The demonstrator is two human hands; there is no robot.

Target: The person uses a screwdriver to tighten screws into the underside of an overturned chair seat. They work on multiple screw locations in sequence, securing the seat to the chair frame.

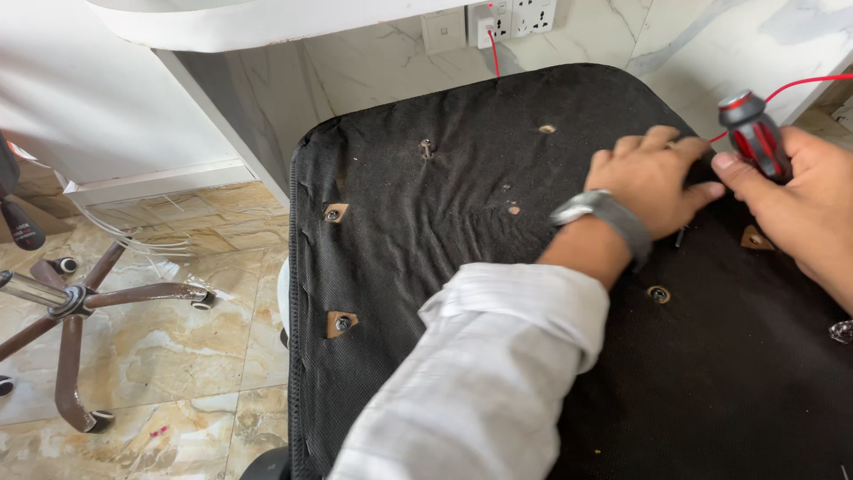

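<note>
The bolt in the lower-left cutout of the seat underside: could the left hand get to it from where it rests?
Probably yes. The bolt sits exposed on the black fabric, nothing covering it; the left hand would only need to draw back across the seat.

An upturned black fabric chair seat (pixel 426 293) is lying bottom-up, showing small cut-outs with screws (pixel 341 323) sitting in them. Beneath it, the glossy marble-patterned floor (pixel 178 356) is carrying a brown wheeled chair base (pixel 75 307) standing well apart to the left.
</note>
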